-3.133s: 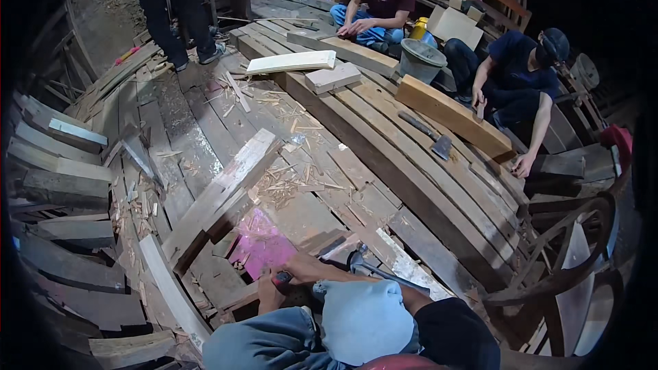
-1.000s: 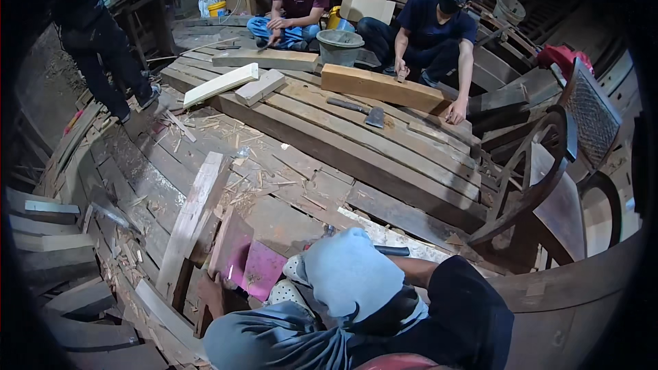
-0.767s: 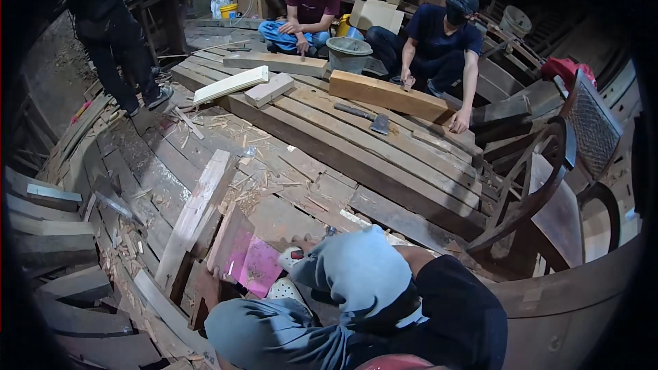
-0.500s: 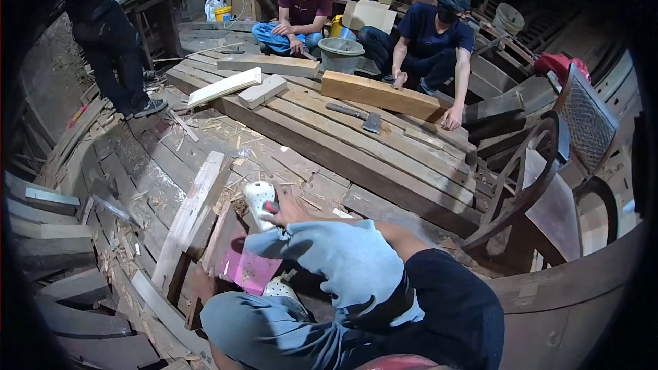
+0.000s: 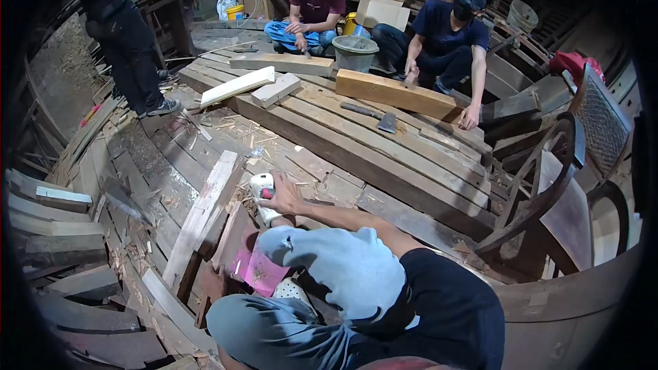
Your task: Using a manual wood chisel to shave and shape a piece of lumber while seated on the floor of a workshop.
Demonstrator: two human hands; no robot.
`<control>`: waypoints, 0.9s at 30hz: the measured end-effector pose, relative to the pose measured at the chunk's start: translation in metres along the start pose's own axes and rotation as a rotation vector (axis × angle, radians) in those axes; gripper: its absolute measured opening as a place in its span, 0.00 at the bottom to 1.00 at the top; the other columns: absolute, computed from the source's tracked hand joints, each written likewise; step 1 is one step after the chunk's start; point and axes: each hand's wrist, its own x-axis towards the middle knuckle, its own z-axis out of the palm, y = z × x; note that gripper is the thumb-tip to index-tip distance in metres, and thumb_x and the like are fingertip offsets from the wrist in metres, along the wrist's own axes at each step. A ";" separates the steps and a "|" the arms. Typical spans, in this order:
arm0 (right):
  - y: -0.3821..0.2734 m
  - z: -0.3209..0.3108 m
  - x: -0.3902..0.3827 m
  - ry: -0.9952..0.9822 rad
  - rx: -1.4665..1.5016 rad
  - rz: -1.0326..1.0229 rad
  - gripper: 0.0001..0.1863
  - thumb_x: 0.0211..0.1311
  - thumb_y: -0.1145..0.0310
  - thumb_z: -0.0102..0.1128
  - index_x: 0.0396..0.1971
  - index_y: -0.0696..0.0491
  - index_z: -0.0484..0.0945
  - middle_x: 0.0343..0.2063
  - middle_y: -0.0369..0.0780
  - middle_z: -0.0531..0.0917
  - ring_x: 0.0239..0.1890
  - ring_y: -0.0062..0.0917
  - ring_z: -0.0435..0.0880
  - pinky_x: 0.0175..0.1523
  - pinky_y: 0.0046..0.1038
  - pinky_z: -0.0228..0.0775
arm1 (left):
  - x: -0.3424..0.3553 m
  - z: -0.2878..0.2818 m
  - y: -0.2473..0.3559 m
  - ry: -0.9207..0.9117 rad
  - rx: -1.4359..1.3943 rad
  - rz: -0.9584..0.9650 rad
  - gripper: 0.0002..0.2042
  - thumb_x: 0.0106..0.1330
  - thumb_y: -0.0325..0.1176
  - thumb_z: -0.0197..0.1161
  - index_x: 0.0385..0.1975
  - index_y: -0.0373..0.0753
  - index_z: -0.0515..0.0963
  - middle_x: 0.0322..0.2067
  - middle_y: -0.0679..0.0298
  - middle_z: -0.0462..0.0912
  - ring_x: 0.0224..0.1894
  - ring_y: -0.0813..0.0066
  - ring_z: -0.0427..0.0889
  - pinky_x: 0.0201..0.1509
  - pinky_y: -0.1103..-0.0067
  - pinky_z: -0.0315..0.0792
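Observation:
My right hand [image 5: 282, 195] reaches past my bent knee, its fingers closed around a small red and dark object [image 5: 266, 193] whose kind I cannot make out. Just behind that object is the white perforated clog [image 5: 262, 181] on one of my feet. My left hand [image 5: 212, 281], partly in shadow, is closed on the near end of a wooden board [image 5: 235, 229]. This board slopes beside a longer pale timber [image 5: 200, 216]. A pink sheet [image 5: 264, 272] lies between my feet, with the other white clog [image 5: 295, 291] next to it.
A low platform of thick beams [image 5: 370, 157] crosses ahead, bearing a hatchet [image 5: 373, 116], an orange-brown plank [image 5: 391, 92] and pale blocks. Two people sit behind it by a grey bucket [image 5: 354, 53]; another stands far left. Wooden chair frames [image 5: 541, 199] crowd the right, stacked timber [image 5: 75, 267] the left.
My right hand has moved a little farther forward with the red object, and its forearm now shows stretched out. The view has shifted slightly. My left hand stays at the board.

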 end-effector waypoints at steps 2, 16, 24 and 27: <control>-0.002 0.001 -0.001 -0.002 0.030 -0.050 0.52 0.39 0.45 0.74 0.64 0.54 0.60 0.56 0.56 0.71 0.50 0.53 0.78 0.55 0.48 0.73 | 0.002 0.002 -0.014 -0.004 -0.014 0.001 0.24 0.61 0.44 0.66 0.53 0.37 0.75 0.40 0.46 0.83 0.43 0.44 0.81 0.47 0.58 0.72; -0.033 -0.143 0.072 0.448 0.295 -0.102 0.22 0.50 0.58 0.71 0.40 0.58 0.82 0.25 0.49 0.85 0.29 0.38 0.87 0.36 0.36 0.77 | 0.006 0.004 -0.005 0.025 0.003 0.012 0.23 0.60 0.45 0.65 0.49 0.35 0.77 0.36 0.43 0.82 0.42 0.41 0.79 0.44 0.56 0.72; -0.024 -0.139 0.064 0.444 0.211 -0.226 0.24 0.52 0.55 0.72 0.40 0.59 0.80 0.18 0.46 0.82 0.19 0.36 0.81 0.31 0.35 0.73 | -0.002 -0.010 -0.003 0.047 0.022 -0.016 0.22 0.60 0.45 0.66 0.49 0.37 0.78 0.38 0.43 0.82 0.41 0.42 0.80 0.44 0.56 0.71; -0.006 -0.151 0.057 0.506 0.191 -0.156 0.23 0.51 0.55 0.73 0.39 0.59 0.80 0.19 0.45 0.82 0.20 0.31 0.81 0.30 0.33 0.72 | 0.004 -0.002 0.019 -0.002 0.021 0.010 0.21 0.60 0.42 0.66 0.50 0.37 0.76 0.38 0.43 0.82 0.43 0.41 0.79 0.45 0.56 0.71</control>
